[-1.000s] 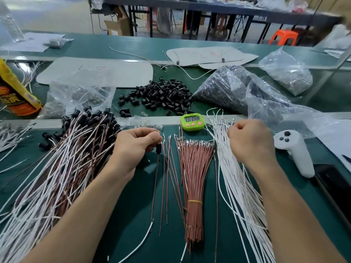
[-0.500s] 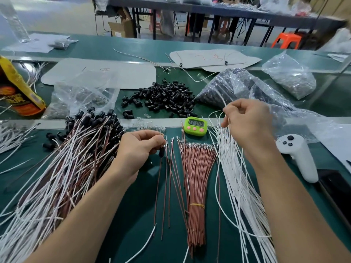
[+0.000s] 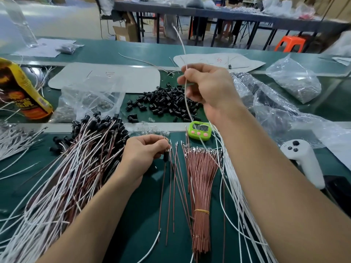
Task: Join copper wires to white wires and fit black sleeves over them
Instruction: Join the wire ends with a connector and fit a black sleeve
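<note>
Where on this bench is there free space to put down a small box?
Bare mat lies between the left forearm and the loose copper wires, and on the far belt behind the cardboard sheet. Crowded: the finished pile, the black sleeves and the white wires.

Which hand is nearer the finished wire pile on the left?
Left. The left hand sits right beside the pile's right edge, pinching a sleeved wire. The right hand is raised well to the pile's right, holding a white wire.
</note>
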Tool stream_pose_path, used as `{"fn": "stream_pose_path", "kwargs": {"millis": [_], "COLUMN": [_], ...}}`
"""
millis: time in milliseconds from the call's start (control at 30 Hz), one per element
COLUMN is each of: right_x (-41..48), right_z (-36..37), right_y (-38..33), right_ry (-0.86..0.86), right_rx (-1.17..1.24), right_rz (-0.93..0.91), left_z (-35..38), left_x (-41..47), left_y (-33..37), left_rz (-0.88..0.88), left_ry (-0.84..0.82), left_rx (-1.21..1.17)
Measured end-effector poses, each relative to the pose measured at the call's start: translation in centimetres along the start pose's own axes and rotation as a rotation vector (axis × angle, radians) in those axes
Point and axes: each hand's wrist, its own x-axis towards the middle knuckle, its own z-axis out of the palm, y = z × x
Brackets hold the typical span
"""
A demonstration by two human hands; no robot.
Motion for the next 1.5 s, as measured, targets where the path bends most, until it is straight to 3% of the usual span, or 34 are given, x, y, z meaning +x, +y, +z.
{"fn": "stream_pose_path", "kwargs": {"millis": [167, 333, 467, 600, 733, 833, 1133, 1333, 1500], "right_x": [2.3, 2.6, 0.6, -2.6, -6.4, -8.9, -10.3, -11.2, -11.2], "right_z": [1.7, 2.1, 1.9, 0.3, -0.3, 0.7, 2.5, 3.5, 4.3], "right_y": [0.5, 4.1, 7.0, 7.7, 7.5, 8.3, 8.5, 8.5, 7.7], "right_ry": [-0.003, -0.075, -0.099, 0.012, -0.255, -0.320, -0.299, -0.325, -0.383], "right_rx": [0.304, 0.171, -0.133, -0.760, -1.187, -1.363, -1.354, -1.251, -1.338], "right_rz": [0.232, 0.434, 0.338, 0.023, 0.160, 0.150, 0.054, 0.121, 0.126], "left_z": [-0.2, -0.1, 0.1, -0.2, -0.3, -0.1, -0.3, -0.9, -1.0], "left_x": [0.0, 0.2, 0.3, 0.4, 0.6, 0.7, 0.6, 1.2, 1.2], "left_y": [0.1, 0.2, 0.1, 0.1, 0.1, 0.0, -0.1, -0.1, -0.3], "left_rz": [-0.013, -0.031, -0.027, -0.025, 0.004, 0.023, 0.034, 0.019, 0.016], "left_ry": [-0.004, 0.005, 0.049, 0.089, 0.118, 0.113, 0.118, 0.175, 0.173], "left_rx": [-0.027, -0.050, -0.058, -0.020, -0.030, -0.006, -0.013, -0.020, -0.013]}}
